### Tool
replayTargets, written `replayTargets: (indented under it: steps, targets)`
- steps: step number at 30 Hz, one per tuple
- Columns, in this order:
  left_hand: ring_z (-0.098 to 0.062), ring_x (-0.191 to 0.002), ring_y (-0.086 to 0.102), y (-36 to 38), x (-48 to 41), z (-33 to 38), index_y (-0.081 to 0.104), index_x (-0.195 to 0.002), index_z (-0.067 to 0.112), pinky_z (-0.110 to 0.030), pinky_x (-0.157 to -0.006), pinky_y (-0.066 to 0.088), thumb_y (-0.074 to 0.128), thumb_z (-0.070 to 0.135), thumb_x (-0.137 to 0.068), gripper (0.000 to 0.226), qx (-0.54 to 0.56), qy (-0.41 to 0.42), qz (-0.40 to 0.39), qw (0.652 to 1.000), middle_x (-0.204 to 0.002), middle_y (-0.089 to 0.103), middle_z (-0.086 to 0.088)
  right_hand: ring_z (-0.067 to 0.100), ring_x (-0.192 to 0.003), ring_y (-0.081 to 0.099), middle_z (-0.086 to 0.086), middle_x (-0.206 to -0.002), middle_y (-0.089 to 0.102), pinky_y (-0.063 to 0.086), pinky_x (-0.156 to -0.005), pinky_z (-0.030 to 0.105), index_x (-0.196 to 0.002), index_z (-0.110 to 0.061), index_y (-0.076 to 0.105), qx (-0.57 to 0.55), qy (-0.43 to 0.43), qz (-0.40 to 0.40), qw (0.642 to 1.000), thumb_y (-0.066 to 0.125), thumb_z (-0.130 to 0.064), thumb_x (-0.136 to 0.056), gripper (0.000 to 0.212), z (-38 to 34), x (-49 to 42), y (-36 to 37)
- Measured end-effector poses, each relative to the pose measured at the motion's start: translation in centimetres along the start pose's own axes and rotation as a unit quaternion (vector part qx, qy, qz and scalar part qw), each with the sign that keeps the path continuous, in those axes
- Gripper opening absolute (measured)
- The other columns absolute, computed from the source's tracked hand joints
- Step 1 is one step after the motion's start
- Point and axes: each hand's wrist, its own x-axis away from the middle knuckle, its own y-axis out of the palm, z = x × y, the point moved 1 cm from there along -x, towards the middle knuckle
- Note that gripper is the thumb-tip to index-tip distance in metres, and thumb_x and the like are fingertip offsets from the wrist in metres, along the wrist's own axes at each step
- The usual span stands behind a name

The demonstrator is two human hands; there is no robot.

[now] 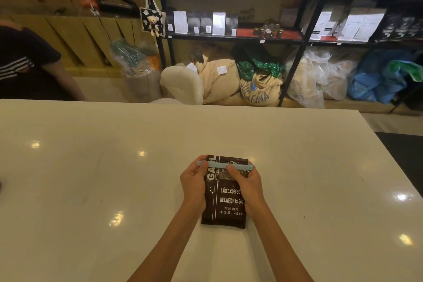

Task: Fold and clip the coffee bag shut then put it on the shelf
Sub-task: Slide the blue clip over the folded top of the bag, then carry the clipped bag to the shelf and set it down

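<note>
A dark brown coffee bag [229, 204] with white lettering lies flat on the white table [114, 178], its top end pointing away from me. Across that folded top sits a long light-blue clip [219, 164]. My left hand [194, 182] grips the bag's left side, its thumb and fingers at the clip's left end. My right hand [246, 181] holds the bag's right side, with the thumb pressed on the clip near its middle. Beyond the table stands a black metal shelf [233, 38] that carries several coffee bags.
A person in a dark striped shirt [25, 62] sits at the table's far left. Burlap sacks [258, 89], plastic bags and a cream chair [183, 82] fill the floor under the shelves. Small jars [267, 30] stand on the middle shelf.
</note>
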Motion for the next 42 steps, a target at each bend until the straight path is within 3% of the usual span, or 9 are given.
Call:
replayTargets:
  steps: [5,8,15,20,25,31,36,40,42]
  targets:
    - [-0.023,-0.088,0.073,0.1,-0.2,0.6,0.064,-0.106,0.026,-0.038,-0.073,0.061,0.057,0.021,-0.096,0.014,-0.161,0.067,-0.076,0.982,-0.101,0.073,-0.009,0.027,-0.088,0.074,0.012,-0.104,0.072,0.063,-0.074,0.041,-0.111,-0.018,0.057,-0.001,0.008,0.028,1.0,0.08,-0.03,-0.077,0.043,0.0,-0.2,-0.2]
    - [-0.016,-0.094,0.071,-0.1,0.8,-0.5,0.045,-0.128,0.028,-0.029,-0.073,0.061,0.063,0.029,-0.092,0.041,-0.225,0.012,-0.17,0.959,-0.113,0.067,-0.004,0.025,-0.086,0.075,0.012,-0.103,0.073,0.062,-0.066,0.036,-0.112,-0.017,0.059,-0.024,-0.011,0.034,0.999,0.077,-0.029,-0.08,0.039,-0.5,-0.2,-0.1]
    - [-0.007,-0.088,0.071,-1.1,0.9,-0.4,0.057,-0.113,0.017,-0.022,-0.071,0.057,0.061,0.03,-0.092,0.025,-0.257,0.093,-0.058,0.96,-0.104,0.071,-0.001,0.015,-0.1,0.071,-0.001,-0.115,0.068,0.061,-0.082,0.037,-0.131,-0.029,0.043,0.096,-0.066,-0.073,0.99,0.073,-0.032,-0.084,0.055,-0.3,1.5,1.2]
    - [-0.007,-0.086,0.072,0.5,2.3,0.7,0.055,-0.116,0.014,-0.018,-0.065,0.058,0.054,0.03,-0.096,0.025,-0.239,0.085,-0.094,0.963,-0.105,0.071,-0.003,0.009,-0.084,0.072,-0.001,-0.096,0.074,0.059,-0.072,0.025,-0.105,-0.026,0.063,0.19,-0.138,0.046,0.971,0.061,-0.042,-0.09,0.022,-0.2,2.8,0.2]
    - [-0.009,-0.092,0.071,2.3,4.1,1.2,0.042,-0.127,0.023,-0.019,-0.068,0.058,0.052,0.034,-0.097,0.033,-0.19,0.017,-0.204,0.96,-0.116,0.065,-0.002,0.013,-0.074,0.072,0.0,-0.081,0.074,0.055,-0.061,0.025,-0.09,-0.018,0.07,0.212,-0.164,0.126,0.955,0.047,-0.042,-0.098,0.033,-2.5,3.0,-1.7]
    - [-0.01,-0.091,0.07,5.2,5.2,0.2,0.047,-0.117,0.023,-0.032,-0.077,0.06,0.049,0.037,-0.097,0.024,-0.293,0.051,-0.313,0.902,-0.107,0.068,-0.002,0.017,-0.076,0.074,0.003,-0.08,0.077,0.058,-0.067,0.032,-0.091,-0.019,0.073,0.099,-0.143,0.256,0.951,0.038,-0.045,-0.1,0.044,-2.9,6.7,-4.5]
    - [-0.01,-0.085,0.072,10.4,10.2,-1.5,0.05,-0.113,0.026,-0.036,-0.076,0.06,0.044,0.039,-0.099,0.02,-0.306,0.054,-0.415,0.855,-0.099,0.07,0.003,0.01,-0.092,0.073,-0.002,-0.106,0.075,0.058,-0.083,0.034,-0.109,-0.036,0.062,0.045,-0.13,0.257,0.956,0.05,-0.043,-0.096,0.019,-4.2,12.9,-10.5]
    - [-0.007,-0.078,0.072,14.7,16.0,-4.4,0.053,-0.106,0.027,-0.029,-0.068,0.058,0.041,0.039,-0.1,0.018,-0.311,0.042,-0.501,0.806,-0.095,0.071,0.001,0.008,-0.099,0.071,-0.009,-0.117,0.069,0.058,-0.082,0.029,-0.123,-0.041,0.049,0.042,-0.093,0.291,0.951,0.061,-0.052,-0.087,0.04,-4.3,19.6,-16.2]
    - [-0.01,-0.079,0.072,16.4,19.1,-6.2,0.053,-0.105,0.026,-0.031,-0.07,0.058,0.037,0.04,-0.101,0.022,-0.319,0.043,-0.522,0.79,-0.095,0.071,0.0,0.013,-0.093,0.074,-0.006,-0.115,0.069,0.063,-0.07,0.034,-0.122,-0.039,0.05,0.022,-0.071,0.304,0.95,0.064,-0.05,-0.085,0.041,-4.2,23.0,-18.8]
